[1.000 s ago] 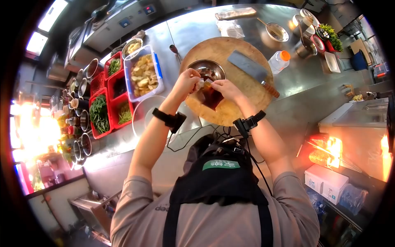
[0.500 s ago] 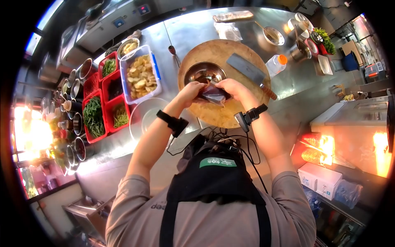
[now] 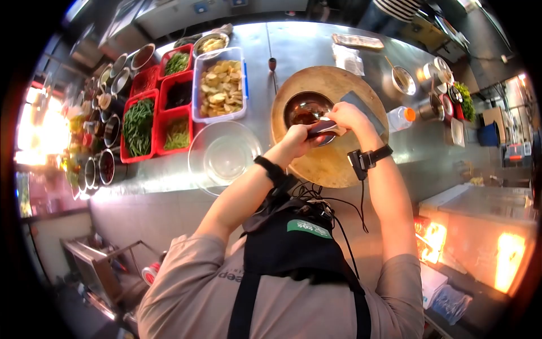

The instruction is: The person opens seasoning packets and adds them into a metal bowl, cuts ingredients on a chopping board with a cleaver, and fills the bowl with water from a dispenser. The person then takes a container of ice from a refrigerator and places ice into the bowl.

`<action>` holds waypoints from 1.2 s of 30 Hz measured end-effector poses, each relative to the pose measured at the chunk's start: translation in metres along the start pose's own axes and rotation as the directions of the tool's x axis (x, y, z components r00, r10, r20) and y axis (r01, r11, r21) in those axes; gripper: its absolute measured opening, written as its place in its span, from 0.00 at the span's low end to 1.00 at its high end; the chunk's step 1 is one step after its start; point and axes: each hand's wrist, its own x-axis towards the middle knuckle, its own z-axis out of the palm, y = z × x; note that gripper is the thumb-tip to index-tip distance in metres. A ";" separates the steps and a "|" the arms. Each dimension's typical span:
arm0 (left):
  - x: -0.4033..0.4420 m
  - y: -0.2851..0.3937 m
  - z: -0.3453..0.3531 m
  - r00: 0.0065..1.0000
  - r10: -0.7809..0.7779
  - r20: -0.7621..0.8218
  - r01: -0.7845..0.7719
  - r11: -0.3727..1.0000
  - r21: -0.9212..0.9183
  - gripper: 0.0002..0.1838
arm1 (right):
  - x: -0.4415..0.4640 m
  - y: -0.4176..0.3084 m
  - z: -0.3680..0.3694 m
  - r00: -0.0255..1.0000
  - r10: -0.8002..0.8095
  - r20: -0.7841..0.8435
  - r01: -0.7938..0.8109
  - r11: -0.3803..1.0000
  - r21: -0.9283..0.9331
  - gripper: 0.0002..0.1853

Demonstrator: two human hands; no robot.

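Between my two hands is a dark, shiny plastic bag [image 3: 324, 129], held over the near right rim of a metal bowl [image 3: 299, 107] with dark contents. My left hand [image 3: 298, 140] has its fingers closed on the bag's left end. My right hand [image 3: 349, 117] pinches the bag's other end. The bowl rests on a round wooden board [image 3: 322, 169]. A cleaver's grey blade [image 3: 370, 112] lies on the board beyond my right hand, which hides part of it; its handle is hidden.
Left of the board are a clear round container [image 3: 223, 155], a tub of sliced pieces [image 3: 220, 90] and red trays [image 3: 138, 127] of vegetables. To the right stands an orange-capped bottle [image 3: 400, 118]. Someone in a striped top [image 3: 398, 8] is at the far edge.
The view has shifted, so the table sits differently in it. The bag has gone from hanging below both hands to lying stretched between them, with my right hand higher. A person has appeared at the top.
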 end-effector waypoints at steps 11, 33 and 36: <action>-0.003 -0.016 0.018 0.984 0.150 -0.100 -0.170 0.957 -0.236 0.20 | 0.041 0.008 -0.010 0.985 0.175 0.009 -0.175 0.983 0.053 0.20; 0.014 -0.030 0.025 0.966 0.196 -0.166 -0.237 0.930 -0.282 0.21 | 0.013 -0.026 0.010 0.924 0.363 -0.125 -0.334 0.921 0.202 0.15; 0.018 -0.029 0.023 0.968 0.207 -0.139 -0.240 0.924 -0.297 0.21 | 0.023 -0.017 0.019 0.947 0.279 -0.158 -0.279 0.960 0.027 0.16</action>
